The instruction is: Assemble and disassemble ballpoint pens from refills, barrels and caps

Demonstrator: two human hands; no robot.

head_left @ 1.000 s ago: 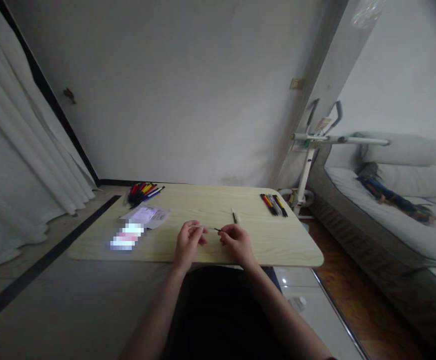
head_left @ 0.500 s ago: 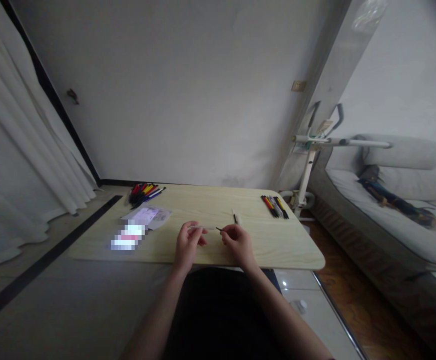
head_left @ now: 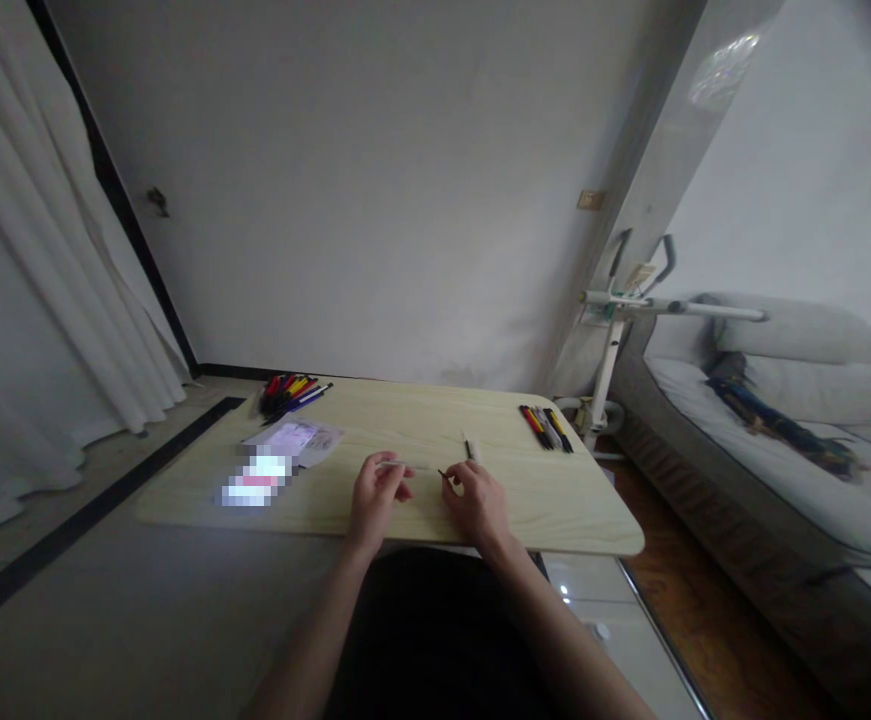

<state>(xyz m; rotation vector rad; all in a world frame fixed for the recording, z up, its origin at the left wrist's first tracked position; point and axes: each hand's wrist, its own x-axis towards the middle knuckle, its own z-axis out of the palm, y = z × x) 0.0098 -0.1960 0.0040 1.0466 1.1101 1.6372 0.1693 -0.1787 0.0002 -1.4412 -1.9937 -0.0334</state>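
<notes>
Between the fingertips of my left hand [head_left: 376, 497] lies a thin pale pen refill [head_left: 414, 467], roughly level and pointing right. My right hand [head_left: 474, 500] pinches a small dark, slim piece [head_left: 442, 474]; its exact kind is too small to make out. A short gap separates this piece from the refill's right end. Just beyond my right hand, a slim pen part [head_left: 469, 449], white at one end and black at the other, rests on the light wooden table [head_left: 397, 420].
A pile of coloured pens [head_left: 289, 393] occupies the far left corner. Papers [head_left: 307, 440] and a lit phone [head_left: 259, 480] are at the left. Several pens [head_left: 546, 428] lie side by side at the right. A white exercise frame [head_left: 609, 365] and a sofa [head_left: 765, 430] stand beyond.
The view has tilted up slightly. My right hand has turned a little, more knuckles up, and the dark piece sits slightly farther from the refill's end. The left hand keeps its hold.
</notes>
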